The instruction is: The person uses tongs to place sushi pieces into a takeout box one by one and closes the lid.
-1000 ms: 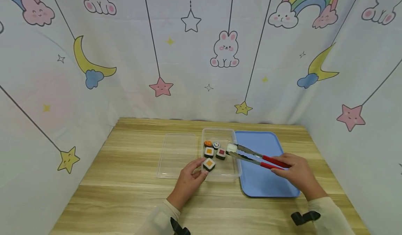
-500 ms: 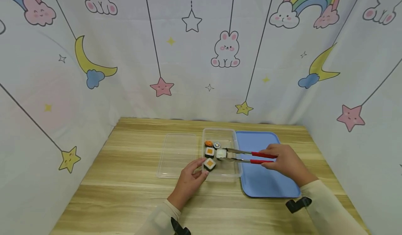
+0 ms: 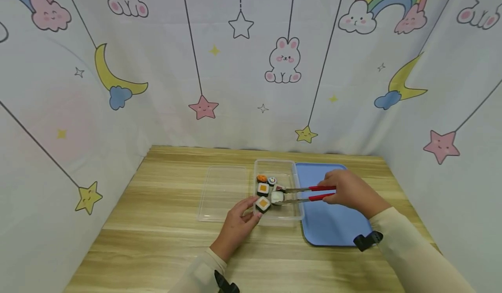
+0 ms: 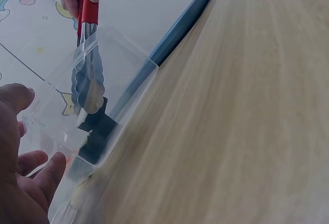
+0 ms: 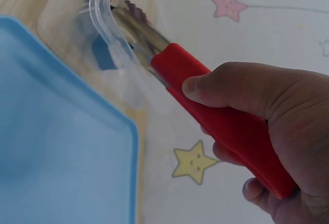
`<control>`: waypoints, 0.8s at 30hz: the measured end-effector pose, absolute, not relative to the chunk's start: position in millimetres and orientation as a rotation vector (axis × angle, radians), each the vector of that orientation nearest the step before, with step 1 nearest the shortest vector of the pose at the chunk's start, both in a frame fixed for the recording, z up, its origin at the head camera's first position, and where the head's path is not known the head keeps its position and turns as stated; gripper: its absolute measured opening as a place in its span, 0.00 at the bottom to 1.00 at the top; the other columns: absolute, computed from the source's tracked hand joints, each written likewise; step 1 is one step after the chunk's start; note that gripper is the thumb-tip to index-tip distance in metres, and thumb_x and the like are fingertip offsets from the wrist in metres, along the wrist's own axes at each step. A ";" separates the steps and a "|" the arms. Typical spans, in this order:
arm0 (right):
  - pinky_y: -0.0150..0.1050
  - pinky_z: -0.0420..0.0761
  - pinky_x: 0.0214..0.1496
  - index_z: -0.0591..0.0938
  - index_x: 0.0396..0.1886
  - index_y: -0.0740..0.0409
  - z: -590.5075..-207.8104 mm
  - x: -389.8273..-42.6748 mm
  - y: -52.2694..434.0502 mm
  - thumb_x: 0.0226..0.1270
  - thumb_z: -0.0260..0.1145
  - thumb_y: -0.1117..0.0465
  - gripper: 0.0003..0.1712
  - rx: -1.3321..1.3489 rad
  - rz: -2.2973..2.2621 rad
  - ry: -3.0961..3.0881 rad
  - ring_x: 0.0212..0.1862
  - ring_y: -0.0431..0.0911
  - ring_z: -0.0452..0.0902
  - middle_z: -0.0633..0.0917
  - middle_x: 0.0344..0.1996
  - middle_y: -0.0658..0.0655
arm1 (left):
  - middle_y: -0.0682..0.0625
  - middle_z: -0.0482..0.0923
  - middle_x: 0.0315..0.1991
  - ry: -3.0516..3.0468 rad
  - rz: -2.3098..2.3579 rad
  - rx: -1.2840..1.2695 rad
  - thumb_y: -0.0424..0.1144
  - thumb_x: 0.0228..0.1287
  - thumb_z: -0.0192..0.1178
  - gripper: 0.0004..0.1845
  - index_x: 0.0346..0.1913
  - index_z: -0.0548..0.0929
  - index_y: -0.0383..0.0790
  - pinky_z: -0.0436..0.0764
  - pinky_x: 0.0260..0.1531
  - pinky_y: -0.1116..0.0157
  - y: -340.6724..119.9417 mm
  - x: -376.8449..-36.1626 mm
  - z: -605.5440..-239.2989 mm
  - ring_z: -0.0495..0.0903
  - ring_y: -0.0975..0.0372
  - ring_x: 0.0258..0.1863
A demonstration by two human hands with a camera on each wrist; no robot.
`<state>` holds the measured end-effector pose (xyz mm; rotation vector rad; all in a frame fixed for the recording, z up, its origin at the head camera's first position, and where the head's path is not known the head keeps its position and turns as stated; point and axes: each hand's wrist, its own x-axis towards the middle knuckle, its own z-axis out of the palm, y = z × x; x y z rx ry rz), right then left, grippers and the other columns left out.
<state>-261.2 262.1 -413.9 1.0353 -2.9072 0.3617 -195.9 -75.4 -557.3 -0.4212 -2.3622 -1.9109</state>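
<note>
one white-topped sushi piece sits in tongs, right grip holding them, left grip splayed against clear container.

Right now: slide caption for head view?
Red-handled tongs in right hand straddle white-topped sushi piece inside clear box, left hand alongside.

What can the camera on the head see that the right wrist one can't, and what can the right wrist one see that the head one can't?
Only the head view: the left hand, the rainbows on the wall, and the orange squares on two sushi pieces.

Only the right wrist view: the back end of the red handle, which the hand covers in the head view.

Both: the right hand, tongs, clear box and blue tray.
</note>
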 end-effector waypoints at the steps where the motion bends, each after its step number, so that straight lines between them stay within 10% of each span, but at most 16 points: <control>1: 0.32 0.82 0.31 0.94 0.40 0.54 -412.4 -261.4 261.5 0.50 0.85 0.60 0.15 1.042 0.365 -2.909 0.34 0.40 0.76 0.83 0.31 0.42 | 0.42 0.74 0.69 -2.361 -1.911 -0.420 0.33 0.71 0.68 0.27 0.71 0.77 0.35 0.85 0.57 0.63 -75.3 -196.1 -557.4 0.76 0.47 0.67; 24: 0.38 0.83 0.35 0.92 0.50 0.53 -415.4 -256.0 277.1 0.54 0.84 0.55 0.22 0.779 0.510 -2.983 0.40 0.47 0.78 0.86 0.38 0.48 | 0.40 0.74 0.70 -2.353 -1.895 -0.424 0.34 0.71 0.68 0.27 0.70 0.77 0.35 0.85 0.58 0.58 -75.3 -197.9 -561.0 0.76 0.43 0.66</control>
